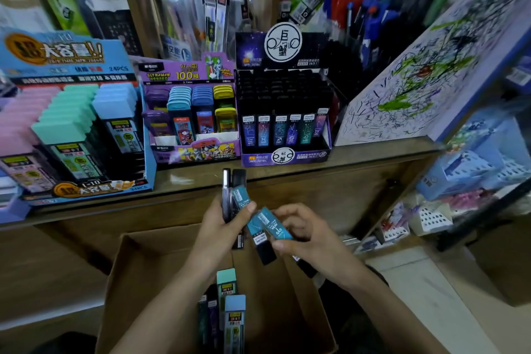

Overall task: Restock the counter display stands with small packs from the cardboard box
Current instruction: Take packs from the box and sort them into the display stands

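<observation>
My left hand (221, 227) grips a bunch of slim dark packs (233, 187) held upright above the cardboard box (135, 267). My right hand (304, 233) pinches a teal-labelled black pack (271, 224) that touches the bunch. More packs (230, 310), with mint and blue caps, stand in the box below. On the counter stand three display stands: a blue one (71, 60) at left, a purple one (189, 152) in the middle, and a black-and-purple one (284, 158) at right holding similar dark packs.
The wooden counter edge (316, 172) runs between the box and the stands. A scribbled white board (431, 72) leans at the right. Shelves with small boxes (459, 169) stand at the right, and hanging pens fill the back wall (201, 8).
</observation>
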`<action>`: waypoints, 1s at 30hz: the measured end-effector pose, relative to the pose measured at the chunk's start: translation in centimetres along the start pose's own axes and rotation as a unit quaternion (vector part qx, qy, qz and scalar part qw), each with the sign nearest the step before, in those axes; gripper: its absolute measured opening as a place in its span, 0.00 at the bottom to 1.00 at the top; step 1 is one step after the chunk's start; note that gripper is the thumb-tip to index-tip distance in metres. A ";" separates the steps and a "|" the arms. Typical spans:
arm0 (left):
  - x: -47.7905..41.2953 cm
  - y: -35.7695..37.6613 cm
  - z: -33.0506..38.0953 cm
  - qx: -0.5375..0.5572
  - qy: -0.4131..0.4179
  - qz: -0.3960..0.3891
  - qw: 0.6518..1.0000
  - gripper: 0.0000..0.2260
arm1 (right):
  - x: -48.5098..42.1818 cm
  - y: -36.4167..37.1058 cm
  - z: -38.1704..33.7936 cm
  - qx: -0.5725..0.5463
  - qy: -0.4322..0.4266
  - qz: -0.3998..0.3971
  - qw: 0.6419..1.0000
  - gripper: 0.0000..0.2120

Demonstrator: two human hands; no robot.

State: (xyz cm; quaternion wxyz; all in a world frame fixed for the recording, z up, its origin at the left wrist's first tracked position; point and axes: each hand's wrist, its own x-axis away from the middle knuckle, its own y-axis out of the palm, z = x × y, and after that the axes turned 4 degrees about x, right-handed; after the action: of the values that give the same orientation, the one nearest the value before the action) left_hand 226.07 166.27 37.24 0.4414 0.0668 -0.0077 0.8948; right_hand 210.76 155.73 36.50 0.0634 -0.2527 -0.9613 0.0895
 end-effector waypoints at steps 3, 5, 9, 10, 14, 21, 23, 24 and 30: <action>-0.2 0.4 0.4 0.024 -0.001 -0.005 1.000 0.11 | 0.1 -0.4 -0.2 0.023 -0.030 0.009 0.999 0.14; -0.1 0.7 0.7 0.065 -0.024 -0.012 0.998 0.15 | 0.1 -0.7 -0.6 0.040 -0.037 0.001 0.999 0.14; 0.2 0.4 0.8 0.057 -0.075 -0.040 0.995 0.25 | -0.4 -1.4 -1.7 0.080 -0.026 -0.014 0.996 0.13; 0.3 0.4 0.9 0.038 -0.076 -0.057 0.995 0.27 | -0.7 -1.6 -1.9 0.092 -0.023 -0.019 0.995 0.11; 0.5 0.2 1.2 -0.009 -0.046 -0.073 0.996 0.26 | -1.3 -2.1 -2.9 0.109 -0.009 -0.037 0.993 0.08; 0.0 0.5 2.0 0.054 -0.015 -0.027 0.998 0.22 | -0.7 -2.4 -2.2 -0.236 0.041 0.079 0.968 0.16; -0.2 0.9 2.2 0.065 -0.005 -0.031 0.997 0.21 | -1.1 -2.1 -2.5 -0.322 0.042 0.126 0.937 0.15; -0.3 1.3 2.3 0.071 -0.001 -0.035 0.997 0.20 | -1.4 -2.0 -2.8 -0.338 0.042 0.149 0.928 0.14; -0.6 2.3 3.2 0.119 -0.008 -0.050 0.992 0.19 | -3.0 -6.5 -6.3 -0.329 0.016 0.260 0.907 0.11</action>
State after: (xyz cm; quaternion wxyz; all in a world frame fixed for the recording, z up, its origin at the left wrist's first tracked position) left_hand 224.97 164.19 40.42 0.4743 0.1269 0.0987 0.8656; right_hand 211.29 149.55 43.78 -0.0340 -0.5019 -0.8350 -0.2229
